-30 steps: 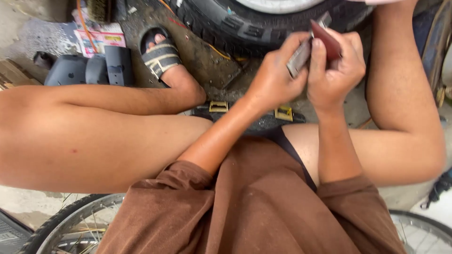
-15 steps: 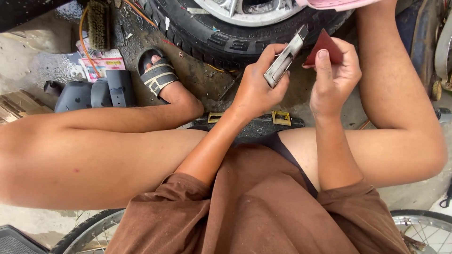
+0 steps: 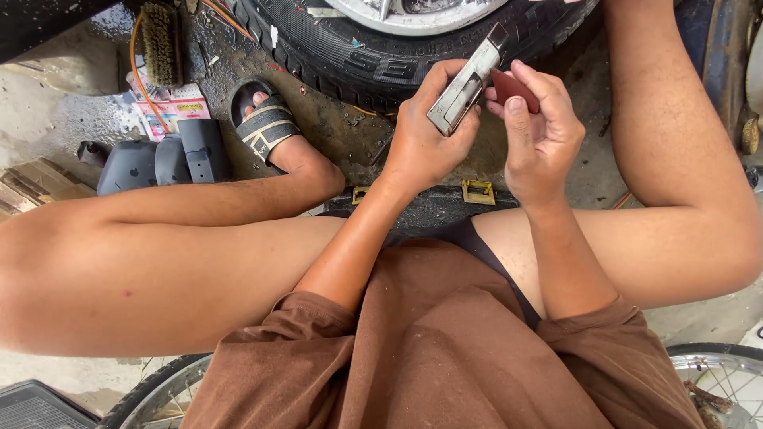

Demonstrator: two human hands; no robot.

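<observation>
Just below the big black tire (image 3: 381, 63), two bare hands meet in the air. The left hand (image 3: 425, 143) holds a flat grey metal tool (image 3: 467, 81). Its thumb presses on one side of the tool and its bent fingers wrap the other side, so the grip is tight. The tool tilts, with its top end pointing up toward the tire and its low end near the left thumb. The left wrist bends up, and the left forearm runs down and away from the tire to a brown sleeve (image 3: 318, 318).

The right hand (image 3: 544, 131) is right beside the left one. It pinches a small dark red piece (image 3: 515, 86) between its thumb and its fingers. The red piece touches the side of the grey tool. The right forearm goes almost straight down from the tire to the other brown sleeve.

Both bare legs are spread wide, one on each side of the hands. The left foot wears a striped sandal (image 3: 266, 127) that rests on the dirty ground close to the tire's left side. Further left of the tire lie a grey plastic part (image 3: 159, 163) and a brush (image 3: 161, 44). A dark low stool (image 3: 429, 210) with yellow clips shows under the hands, on the near side of the tire.
</observation>
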